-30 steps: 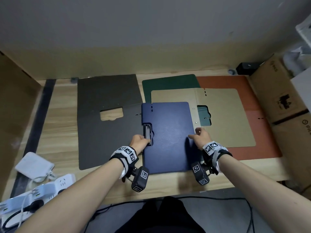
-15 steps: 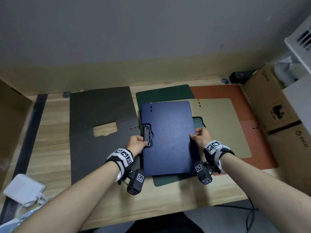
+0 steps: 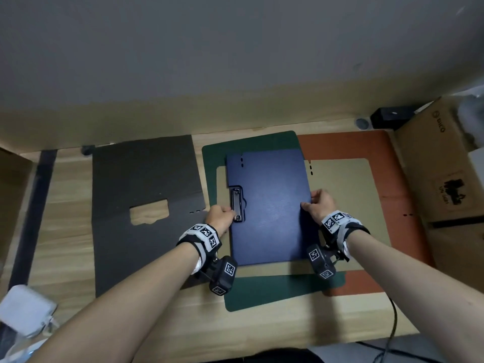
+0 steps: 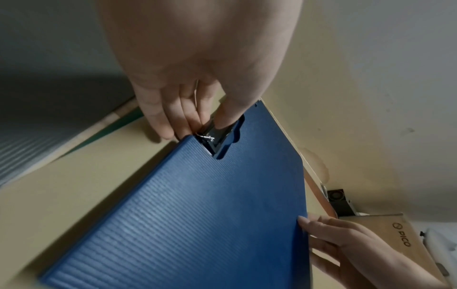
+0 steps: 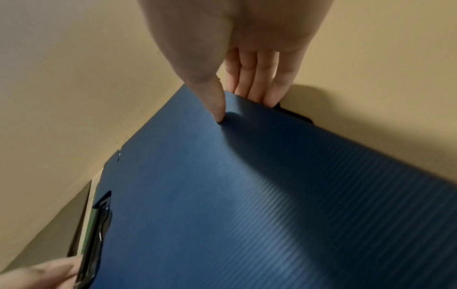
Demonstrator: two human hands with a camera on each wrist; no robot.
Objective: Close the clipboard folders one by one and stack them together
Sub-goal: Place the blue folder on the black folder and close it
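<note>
A closed blue clipboard folder [image 3: 269, 205] [image 4: 197, 215] [image 5: 247, 195] is held over the open tan folder [image 3: 348, 205] and the open green folder [image 3: 248, 145]. My left hand [image 3: 220, 217] [image 4: 195, 125] pinches its left edge at the black metal clip [image 3: 237, 205] [image 4: 215, 136]. On the right edge my right hand [image 3: 318, 205] [image 5: 237, 105] grips with the thumb on top and the fingers underneath. An open orange folder [image 3: 348, 142] lies under the tan one. A dark grey open folder [image 3: 146, 179] lies flat to the left.
Cardboard boxes [image 3: 445, 163] stand along the right side of the wooden table [image 3: 65, 231]. A small black device [image 3: 392, 117] sits at the back right. A white adapter [image 3: 26, 313] with cables lies at the front left. A wall runs behind the table.
Both hands have carried the blue folder away from me and a little right, off the grey folder's edge and onto the green and tan folders. The grips are unchanged.
</note>
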